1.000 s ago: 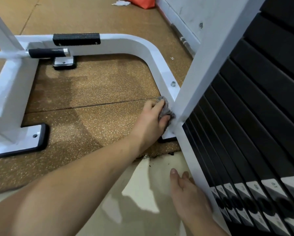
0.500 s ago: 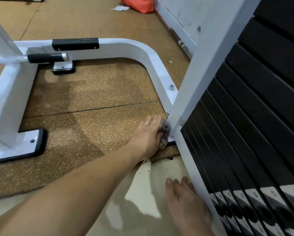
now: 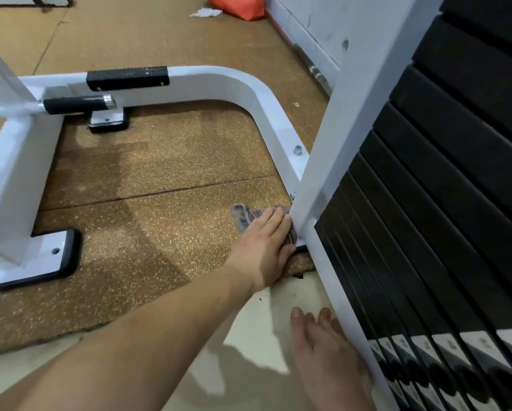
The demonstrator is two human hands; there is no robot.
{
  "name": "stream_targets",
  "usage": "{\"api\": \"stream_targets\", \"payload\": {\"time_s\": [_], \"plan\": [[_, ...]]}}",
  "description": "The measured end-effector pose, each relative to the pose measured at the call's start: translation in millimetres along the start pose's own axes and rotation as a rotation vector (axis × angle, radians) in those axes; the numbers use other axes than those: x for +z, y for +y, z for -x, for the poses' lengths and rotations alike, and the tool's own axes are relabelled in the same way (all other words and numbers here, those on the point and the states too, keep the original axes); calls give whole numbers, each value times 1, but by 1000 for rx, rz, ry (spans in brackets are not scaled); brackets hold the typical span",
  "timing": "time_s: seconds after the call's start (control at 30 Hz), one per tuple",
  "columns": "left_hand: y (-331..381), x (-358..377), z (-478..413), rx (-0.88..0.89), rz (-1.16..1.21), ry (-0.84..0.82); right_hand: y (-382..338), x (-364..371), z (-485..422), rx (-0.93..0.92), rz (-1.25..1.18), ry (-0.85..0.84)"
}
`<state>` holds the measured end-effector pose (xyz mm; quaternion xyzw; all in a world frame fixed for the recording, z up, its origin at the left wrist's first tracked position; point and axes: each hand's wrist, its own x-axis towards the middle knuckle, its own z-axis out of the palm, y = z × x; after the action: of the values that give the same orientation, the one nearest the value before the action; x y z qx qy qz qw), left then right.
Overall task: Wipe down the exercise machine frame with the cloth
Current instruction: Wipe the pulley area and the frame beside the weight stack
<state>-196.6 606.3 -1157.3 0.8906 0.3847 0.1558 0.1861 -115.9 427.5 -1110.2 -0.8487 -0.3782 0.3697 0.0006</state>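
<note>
In the head view, your left grip [image 3: 266, 247] is lying released, fingers straight. It is pressing the cloth [image 3: 244, 216] down onto the floor mat [image 3: 159, 226], hard against the foot of the white upright post [image 3: 337, 123]. One corner of the cloth is sticking out past your fingertips on the mat, and the rest is sitting under your palm, touching the post's base. Your right grip [image 3: 326, 357] is also resting released, palm down on the pale floor [image 3: 248, 330], just beside the lower rail [image 3: 327, 271] and holding nothing.

You seem to be working the joint where the post meets the curved tube [image 3: 242, 87]. Try pushing a fold of cloth into that corner and drawing it up the post face, so grime is not getting smeared onto the mat.

The black-edged foot plate [image 3: 301, 248] is sitting right under your fingertips, and a bolt [image 3: 297, 150] is standing proud higher on the tube, so the cloth may snag there. The black weight plates [image 3: 456, 188] are sitting close behind the post, so that gap is looking tight for fingers. Left of your hand the mat is offering open room for long strokes along the tube's inner curve.
</note>
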Motion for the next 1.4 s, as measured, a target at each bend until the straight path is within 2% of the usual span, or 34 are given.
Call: {"api": "stream_targets", "payload": {"time_s": [0.1,0.17,0.27,0.33,0.4,0.5,0.6,0.7,0.8,0.83,0.9,0.97,1.07,1.2,1.4], "plan": [[20,8,20,42,73,99,2,1,-2,1,14,-11],[16,13,34,189,-24,91,2,1,-2,-4,14,11],[-14,4,23,232,60,25,3,0,1,-20,-2,21],[-16,1,9,154,47,-10,6,4,-1,-13,-22,17],[5,7,6,-17,77,-25,8,4,-2,-48,8,6],[33,26,21,-130,139,86,9,3,0,-40,-11,5],[32,32,33,-74,115,100,16,5,0,-81,-2,3],[14,12,30,18,251,108,19,7,-3,-34,-103,-2],[0,-8,8,-125,343,165,7,7,-5,66,-225,51],[1,-8,0,-157,323,136,8,8,-5,24,-230,101],[5,0,-7,-182,168,16,12,15,-9,-44,-179,103],[8,9,-4,-195,93,-34,12,13,-9,-40,-93,56],[6,11,2,-190,151,11,6,6,-12,26,-90,20],[17,9,14,-143,227,111,4,4,-6,-23,30,18],[4,-2,20,6,149,24,3,-2,3,-7,-20,28]]}}
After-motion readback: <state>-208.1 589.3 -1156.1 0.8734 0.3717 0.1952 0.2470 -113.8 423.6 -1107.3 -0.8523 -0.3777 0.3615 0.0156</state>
